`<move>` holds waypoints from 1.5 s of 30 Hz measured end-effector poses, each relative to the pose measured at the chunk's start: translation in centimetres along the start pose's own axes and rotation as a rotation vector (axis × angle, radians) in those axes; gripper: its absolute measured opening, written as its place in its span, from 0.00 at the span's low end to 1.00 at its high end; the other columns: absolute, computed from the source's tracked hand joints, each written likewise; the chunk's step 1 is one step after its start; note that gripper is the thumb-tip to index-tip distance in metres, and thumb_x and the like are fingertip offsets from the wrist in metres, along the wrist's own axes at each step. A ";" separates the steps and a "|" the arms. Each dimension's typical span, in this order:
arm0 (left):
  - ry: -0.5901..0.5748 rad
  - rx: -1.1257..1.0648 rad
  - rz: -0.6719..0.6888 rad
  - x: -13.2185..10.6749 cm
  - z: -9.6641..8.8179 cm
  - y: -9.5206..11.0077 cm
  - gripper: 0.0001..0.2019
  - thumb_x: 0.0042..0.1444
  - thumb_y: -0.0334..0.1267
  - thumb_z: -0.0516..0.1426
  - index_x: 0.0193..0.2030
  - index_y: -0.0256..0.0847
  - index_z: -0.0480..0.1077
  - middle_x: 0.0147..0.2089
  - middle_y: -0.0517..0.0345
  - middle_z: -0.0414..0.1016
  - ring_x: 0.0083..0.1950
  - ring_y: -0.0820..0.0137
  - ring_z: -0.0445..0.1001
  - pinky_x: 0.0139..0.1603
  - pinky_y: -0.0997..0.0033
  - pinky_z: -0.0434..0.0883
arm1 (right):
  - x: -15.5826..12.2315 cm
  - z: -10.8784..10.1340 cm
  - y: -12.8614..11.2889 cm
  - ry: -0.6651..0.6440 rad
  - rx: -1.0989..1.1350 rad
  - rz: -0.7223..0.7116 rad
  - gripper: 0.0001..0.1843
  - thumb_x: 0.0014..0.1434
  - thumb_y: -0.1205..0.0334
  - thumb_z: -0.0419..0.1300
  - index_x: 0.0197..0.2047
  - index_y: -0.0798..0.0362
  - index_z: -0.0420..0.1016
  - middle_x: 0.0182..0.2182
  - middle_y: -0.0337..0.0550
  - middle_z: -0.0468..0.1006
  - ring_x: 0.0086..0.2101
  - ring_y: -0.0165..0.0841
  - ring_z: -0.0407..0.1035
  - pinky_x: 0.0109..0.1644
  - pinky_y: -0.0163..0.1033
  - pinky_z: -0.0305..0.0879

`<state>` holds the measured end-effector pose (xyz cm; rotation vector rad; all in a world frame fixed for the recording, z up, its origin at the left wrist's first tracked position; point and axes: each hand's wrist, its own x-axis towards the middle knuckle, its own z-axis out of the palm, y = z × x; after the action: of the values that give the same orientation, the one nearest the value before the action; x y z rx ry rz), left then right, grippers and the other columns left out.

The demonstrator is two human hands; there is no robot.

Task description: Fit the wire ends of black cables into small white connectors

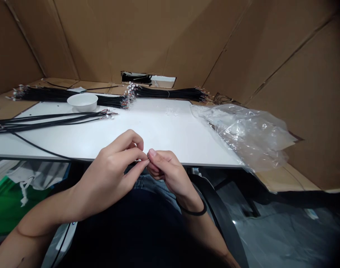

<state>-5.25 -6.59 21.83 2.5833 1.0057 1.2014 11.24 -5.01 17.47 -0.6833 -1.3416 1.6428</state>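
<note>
My left hand [119, 167] and my right hand [167, 169] meet fingertip to fingertip just above the near edge of the white table. Both are closed in a pinch. A little of some thin wires [148, 158] shows between the fingertips; most of what they hold is covered by the fingers. From the left, a single black cable [41, 146] runs across the table edge and passes behind my left hand. Whether it joins the thin wires is hidden.
Bundles of black cables with white connectors, one left [47, 94], one at the back [167, 93], lie near cardboard walls. More loose cables [61, 120] lie nearer. A white bowl [83, 102] stands among them. Tiny white pieces [172, 111] and a clear plastic bag [248, 130] are further right.
</note>
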 end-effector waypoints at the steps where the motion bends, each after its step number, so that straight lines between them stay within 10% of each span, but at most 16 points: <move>1: -0.008 -0.005 -0.003 0.0 0.0 -0.1 0.06 0.61 0.25 0.56 0.34 0.34 0.72 0.40 0.55 0.68 0.40 0.75 0.71 0.40 0.76 0.69 | 0.0 -0.1 0.0 0.011 0.008 -0.003 0.30 0.60 0.42 0.59 0.19 0.52 0.55 0.15 0.28 0.48 0.18 0.21 0.39 0.21 0.34 0.35; 45: -0.147 -0.146 -0.109 0.5 1.3 -1.3 0.07 0.63 0.24 0.50 0.36 0.36 0.64 0.41 0.56 0.64 0.38 0.73 0.67 0.39 0.72 0.65 | -0.2 0.1 0.7 0.155 -0.357 -0.222 0.25 0.69 0.48 0.50 0.23 0.53 0.60 0.21 0.34 0.56 0.24 0.26 0.47 0.27 0.35 0.46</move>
<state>-4.79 -5.04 20.83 2.4305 0.9760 1.0030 11.11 -5.26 16.80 -0.8183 -1.5512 1.1629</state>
